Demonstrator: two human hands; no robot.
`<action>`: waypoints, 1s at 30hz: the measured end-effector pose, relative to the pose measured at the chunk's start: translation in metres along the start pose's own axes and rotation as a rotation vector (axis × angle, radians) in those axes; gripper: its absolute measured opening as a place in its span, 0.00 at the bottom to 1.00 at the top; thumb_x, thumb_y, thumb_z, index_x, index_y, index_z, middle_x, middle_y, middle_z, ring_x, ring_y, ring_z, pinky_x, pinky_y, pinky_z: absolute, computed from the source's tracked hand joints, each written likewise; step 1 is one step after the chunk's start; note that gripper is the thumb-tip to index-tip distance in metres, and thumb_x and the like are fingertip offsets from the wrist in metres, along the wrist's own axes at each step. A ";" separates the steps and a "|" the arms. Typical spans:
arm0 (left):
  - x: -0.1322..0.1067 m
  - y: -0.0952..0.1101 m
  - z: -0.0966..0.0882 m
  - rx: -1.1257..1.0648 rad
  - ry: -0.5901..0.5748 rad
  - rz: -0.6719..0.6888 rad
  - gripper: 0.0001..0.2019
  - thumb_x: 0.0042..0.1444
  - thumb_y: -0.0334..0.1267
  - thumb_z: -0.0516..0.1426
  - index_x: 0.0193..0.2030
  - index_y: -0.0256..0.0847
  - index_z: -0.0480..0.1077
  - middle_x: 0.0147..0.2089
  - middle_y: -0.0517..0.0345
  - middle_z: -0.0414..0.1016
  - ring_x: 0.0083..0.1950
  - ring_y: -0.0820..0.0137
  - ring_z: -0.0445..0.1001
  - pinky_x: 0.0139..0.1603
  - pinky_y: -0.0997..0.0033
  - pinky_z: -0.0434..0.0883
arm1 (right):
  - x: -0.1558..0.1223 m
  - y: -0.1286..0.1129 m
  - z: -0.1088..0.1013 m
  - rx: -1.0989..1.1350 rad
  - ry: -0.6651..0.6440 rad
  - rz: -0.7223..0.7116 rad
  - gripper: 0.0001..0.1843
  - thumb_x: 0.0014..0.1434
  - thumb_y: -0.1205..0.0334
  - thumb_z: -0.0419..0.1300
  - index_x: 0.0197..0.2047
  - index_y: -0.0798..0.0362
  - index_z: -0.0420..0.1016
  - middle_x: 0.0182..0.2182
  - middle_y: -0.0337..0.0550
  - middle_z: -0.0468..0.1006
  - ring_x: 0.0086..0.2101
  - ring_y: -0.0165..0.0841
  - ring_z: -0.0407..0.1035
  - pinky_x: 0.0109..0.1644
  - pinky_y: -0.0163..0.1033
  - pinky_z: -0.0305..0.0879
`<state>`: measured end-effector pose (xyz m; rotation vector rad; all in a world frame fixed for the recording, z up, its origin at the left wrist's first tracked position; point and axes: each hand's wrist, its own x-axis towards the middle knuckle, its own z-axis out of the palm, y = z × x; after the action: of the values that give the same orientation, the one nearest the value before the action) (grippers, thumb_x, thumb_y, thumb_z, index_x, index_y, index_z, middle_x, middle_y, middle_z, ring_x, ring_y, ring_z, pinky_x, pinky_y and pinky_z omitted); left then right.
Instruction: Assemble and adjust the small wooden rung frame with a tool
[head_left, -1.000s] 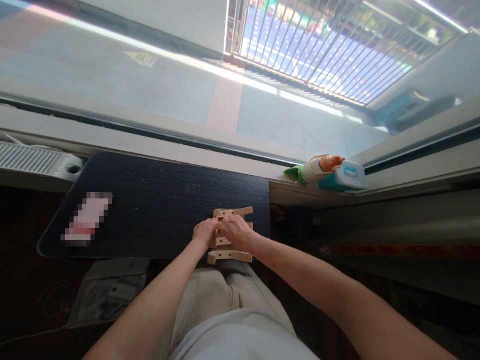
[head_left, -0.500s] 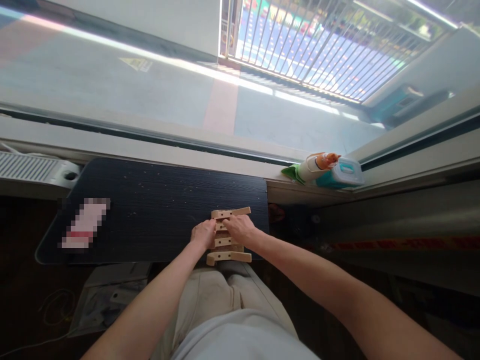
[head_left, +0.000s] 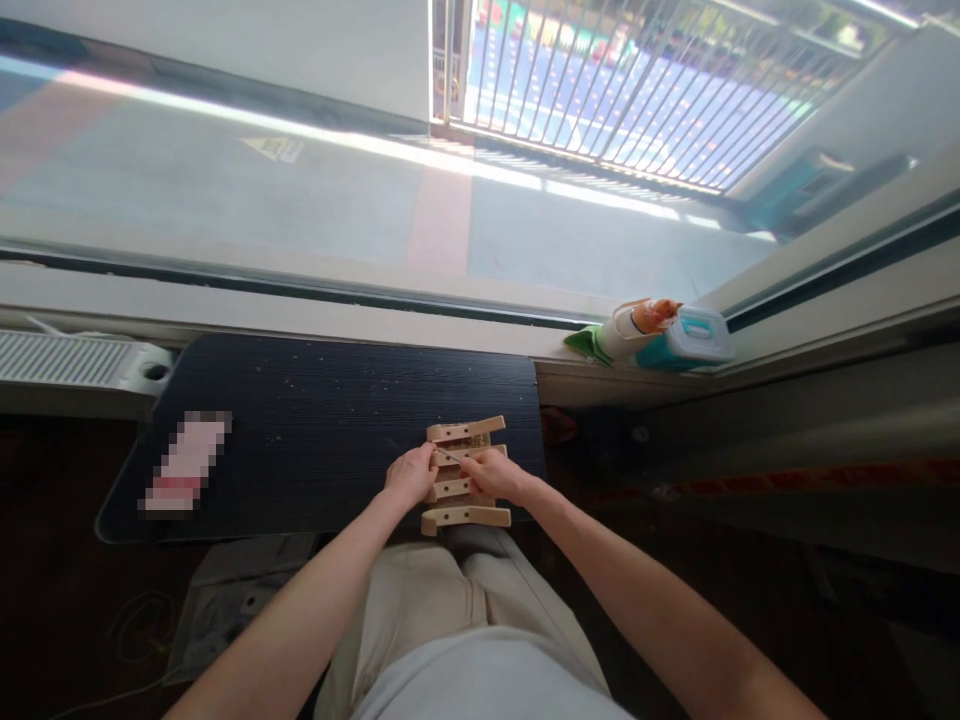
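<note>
A small slatted wooden piece (head_left: 450, 488) lies at the table's front edge, close to my lap. Its pale bars have dark round holes and curved ends, and a brown speckled panel (head_left: 474, 440) shows between them. My left hand (head_left: 411, 474) is closed at the left ends of the middle bars, fingertips pinched on the wood. Over the right half of the piece, my right hand (head_left: 491, 472) is closed around a thin metal rod-like tool (head_left: 450, 456). The tool's shaft points left toward my left fingertips; its handle end is hidden in the hand.
Light crumbs dot the dark table (head_left: 337, 400). A blurred-out pinkish item (head_left: 187, 460) lies on its left side. On the sill stand a white bottle with an orange top (head_left: 630, 325) and a teal lidded box (head_left: 690, 338). A white radiator (head_left: 82, 362) is at left.
My right hand has moved slightly toward me and right, uncovering the top bars, the speckled panel and the thin tool. My left hand stays at the left ends of the bars.
</note>
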<state>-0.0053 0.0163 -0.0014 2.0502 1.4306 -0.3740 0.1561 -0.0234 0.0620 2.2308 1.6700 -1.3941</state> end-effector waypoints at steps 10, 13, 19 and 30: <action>-0.011 -0.009 -0.011 -0.121 0.066 0.036 0.11 0.50 0.40 0.51 0.41 0.47 0.67 0.38 0.61 0.74 0.37 0.71 0.71 0.33 0.75 0.63 | -0.019 0.072 -0.013 0.139 0.287 0.111 0.12 0.52 0.58 0.51 0.35 0.54 0.72 0.31 0.41 0.75 0.30 0.30 0.67 0.31 0.31 0.57; -0.013 -0.006 -0.015 -0.111 0.063 -0.001 0.12 0.50 0.40 0.51 0.42 0.47 0.66 0.39 0.60 0.74 0.38 0.71 0.71 0.33 0.76 0.63 | -0.020 0.076 -0.008 0.141 0.297 0.134 0.13 0.53 0.57 0.51 0.35 0.53 0.73 0.30 0.41 0.75 0.31 0.31 0.67 0.31 0.31 0.57; -0.015 0.001 -0.022 -0.049 0.030 -0.023 0.11 0.51 0.42 0.51 0.40 0.44 0.68 0.40 0.57 0.73 0.39 0.69 0.71 0.36 0.74 0.64 | -0.018 0.063 -0.009 -0.011 0.291 0.104 0.18 0.56 0.50 0.48 0.40 0.50 0.72 0.36 0.41 0.76 0.36 0.32 0.69 0.36 0.33 0.58; -0.020 0.001 -0.025 -0.011 0.046 0.034 0.09 0.52 0.39 0.50 0.39 0.45 0.68 0.40 0.59 0.74 0.39 0.71 0.71 0.36 0.75 0.64 | 0.008 0.057 -0.002 -0.143 0.237 0.182 0.19 0.57 0.49 0.47 0.42 0.49 0.71 0.39 0.45 0.76 0.39 0.35 0.69 0.37 0.36 0.60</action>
<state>-0.0149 0.0168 0.0291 2.0844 1.4196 -0.3063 0.2015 -0.0409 0.0320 2.4694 1.5222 -0.9724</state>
